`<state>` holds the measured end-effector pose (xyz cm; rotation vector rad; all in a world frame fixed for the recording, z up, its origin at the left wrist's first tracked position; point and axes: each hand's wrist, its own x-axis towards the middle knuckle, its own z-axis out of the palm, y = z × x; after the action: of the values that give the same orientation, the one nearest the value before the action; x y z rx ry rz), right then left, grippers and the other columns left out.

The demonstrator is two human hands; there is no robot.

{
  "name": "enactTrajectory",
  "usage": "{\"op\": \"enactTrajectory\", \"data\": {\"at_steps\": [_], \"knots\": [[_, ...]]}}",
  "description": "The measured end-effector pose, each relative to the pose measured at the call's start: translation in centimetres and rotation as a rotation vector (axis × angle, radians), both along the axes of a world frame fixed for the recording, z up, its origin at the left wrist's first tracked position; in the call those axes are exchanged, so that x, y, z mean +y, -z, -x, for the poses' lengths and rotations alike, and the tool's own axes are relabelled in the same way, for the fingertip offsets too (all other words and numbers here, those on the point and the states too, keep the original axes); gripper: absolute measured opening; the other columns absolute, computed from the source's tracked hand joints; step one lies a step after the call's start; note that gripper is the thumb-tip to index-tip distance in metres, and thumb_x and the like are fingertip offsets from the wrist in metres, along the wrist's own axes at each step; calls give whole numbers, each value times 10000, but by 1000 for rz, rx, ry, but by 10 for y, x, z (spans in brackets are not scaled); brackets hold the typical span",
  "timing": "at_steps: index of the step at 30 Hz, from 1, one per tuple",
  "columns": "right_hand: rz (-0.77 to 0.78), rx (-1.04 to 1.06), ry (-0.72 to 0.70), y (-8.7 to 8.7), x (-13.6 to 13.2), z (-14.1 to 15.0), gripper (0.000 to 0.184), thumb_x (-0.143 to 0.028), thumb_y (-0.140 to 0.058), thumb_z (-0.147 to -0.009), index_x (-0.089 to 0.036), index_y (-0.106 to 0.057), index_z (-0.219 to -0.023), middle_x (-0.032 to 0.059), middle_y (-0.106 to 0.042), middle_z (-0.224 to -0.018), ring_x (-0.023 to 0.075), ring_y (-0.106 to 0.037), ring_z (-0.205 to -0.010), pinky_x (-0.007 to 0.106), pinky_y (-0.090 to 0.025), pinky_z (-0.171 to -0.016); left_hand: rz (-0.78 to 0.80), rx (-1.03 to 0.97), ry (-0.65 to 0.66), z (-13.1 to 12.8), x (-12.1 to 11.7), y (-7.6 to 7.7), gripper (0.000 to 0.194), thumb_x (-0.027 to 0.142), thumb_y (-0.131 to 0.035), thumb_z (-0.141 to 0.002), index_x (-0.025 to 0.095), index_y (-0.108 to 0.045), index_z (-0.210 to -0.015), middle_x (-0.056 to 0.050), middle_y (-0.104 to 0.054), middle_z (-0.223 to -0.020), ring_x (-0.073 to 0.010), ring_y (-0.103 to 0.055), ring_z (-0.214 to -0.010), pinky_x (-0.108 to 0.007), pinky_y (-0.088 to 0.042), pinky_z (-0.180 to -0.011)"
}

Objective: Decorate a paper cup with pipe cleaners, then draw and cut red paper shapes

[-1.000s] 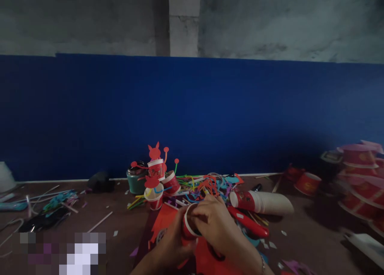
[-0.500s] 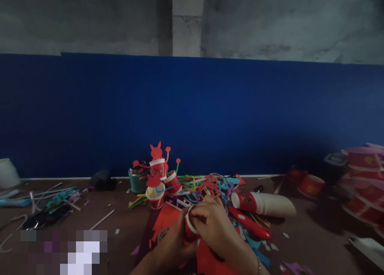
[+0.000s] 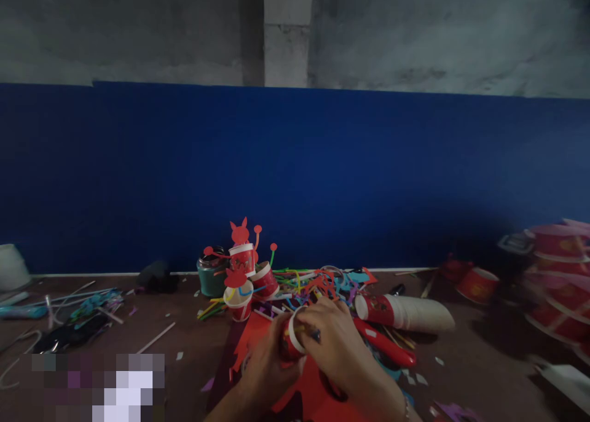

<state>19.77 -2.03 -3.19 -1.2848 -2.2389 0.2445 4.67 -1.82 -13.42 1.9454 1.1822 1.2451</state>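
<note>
A small red paper cup (image 3: pixel 288 347) with a white rim is in my left hand (image 3: pixel 266 368), whose fingers wrap round its side. The cup is tilted, with its mouth facing right. My right hand (image 3: pixel 332 339) is closed at the cup's mouth, its fingertips over the rim. Close to those fingers shows a small dark blue end (image 3: pixel 315 335) of a thin thing; the rest is hidden or too dim to name. Red paper sheets (image 3: pixel 318 392) lie beneath both hands.
Decorated red cups (image 3: pixel 242 259) with paper figures stand beyond my hands, beside a teal jar (image 3: pixel 212 279). Coloured strips (image 3: pixel 318 284) lie in a heap. Stacked cups (image 3: pixel 401 311) lie on their side near a red tool-like object (image 3: pixel 385 342). More red cups (image 3: pixel 557 281) rise at right.
The cup has turned in my left hand so that its mouth faces more to the right. My right fingers have shifted at the rim, and the dark blue end now shows.
</note>
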Motion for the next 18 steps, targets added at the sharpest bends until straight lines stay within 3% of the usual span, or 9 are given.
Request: {"op": "enactTrajectory", "data": {"at_steps": [3,5,7,12,15,18], "knots": [[-88,110,75,-6,-6,0,128,-145,-563,-788,-230,-650,-829,23,-693,-870,221,-576,-865,365,-356,-780,-73,-112,-175,-1,7,9,598,192,-667,-692,204,-434,-1242,-96,-654,-1116,-240,-655,-949,-349,-532,-812],[-90,100,105,-5,-10,7,87,-208,-594,-797,-214,-627,-716,24,-677,-739,212,-588,-757,356,-370,-737,-134,-144,-246,1,11,15,617,208,-685,-684,187,-443,-1251,-116,-634,-1159,-255,-640,-994,-372,-523,-846],[-37,50,131,0,-14,16,214,-290,-631,-797,-211,-602,-600,16,-658,-616,196,-588,-644,339,-371,-680,-171,-117,-286,3,12,17,610,206,-665,-701,177,-441,-1267,-135,-604,-1207,-270,-608,-1061,-397,-505,-887],[-29,-37,291,16,-16,30,244,-374,-609,-827,-216,-675,-653,59,-708,-638,212,-635,-622,316,-362,-615,-234,84,-302,7,6,10,678,176,-558,-796,198,-266,-1407,-166,-468,-1315,-294,-464,-1235,-468,-447,-964],[-26,-26,305,19,-14,30,266,-342,-536,-873,-213,-690,-699,69,-723,-660,216,-653,-630,307,-359,-601,-280,158,-300,6,2,8,707,158,-487,-847,216,-122,-1450,-180,-403,-1328,-303,-421,-1262,-484,-452,-948],[18,53,279,19,-11,28,275,-289,-490,-888,-208,-681,-708,60,-725,-680,196,-648,-617,286,-355,-577,-365,157,-320,5,2,10,687,126,-435,-865,228,-84,-1447,-184,-379,-1321,-298,-423,-1251,-487,-447,-943]]}}
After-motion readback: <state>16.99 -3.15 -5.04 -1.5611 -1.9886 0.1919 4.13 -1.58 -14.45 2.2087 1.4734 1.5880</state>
